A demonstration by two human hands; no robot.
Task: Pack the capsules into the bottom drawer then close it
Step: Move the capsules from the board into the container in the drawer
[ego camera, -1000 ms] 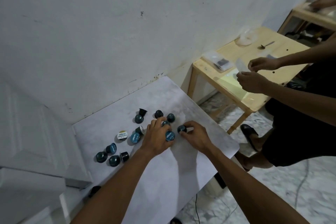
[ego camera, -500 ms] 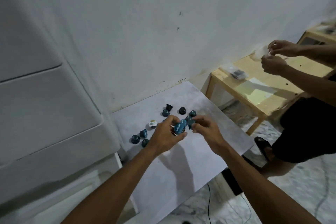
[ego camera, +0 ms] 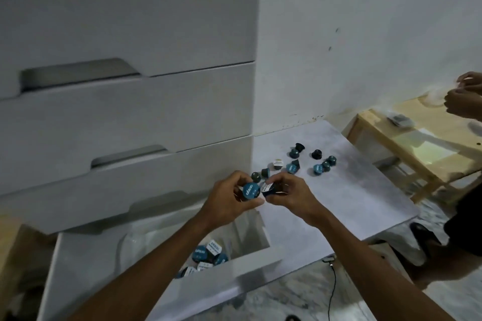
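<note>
Right now you are mid-transfer: your left hand (ego camera: 232, 197) is clamped around a blue capsule (ego camera: 251, 191), lid facing the camera, and your right hand (ego camera: 289, 194) pinches a dark capsule (ego camera: 270, 188) with a white label; the two touch at frame centre. Both hang above the back corner of the open bottom drawer (ego camera: 221, 277), lower centre, where packed capsules (ego camera: 206, 258) already lie against a clear plastic liner (ego camera: 146, 242). Judging by that, the next move calls for lowering both hands over the opening and letting go beside that pile, well inside the front wall.

About a dozen loose capsules (ego camera: 294, 164) remain on the low white table (ego camera: 352, 203), right of centre, so several more trips are likely before you push the drawer shut.

Compared with half a second ago, the view has swung left and down: the white drawer unit (ego camera: 130, 117) now fills the left half and the open drawer has come into sight. Your hands have carried their load off the table toward the drawer. At the right edge, another person's hands (ego camera: 464, 96) work above a wooden table (ego camera: 417, 143).
</note>
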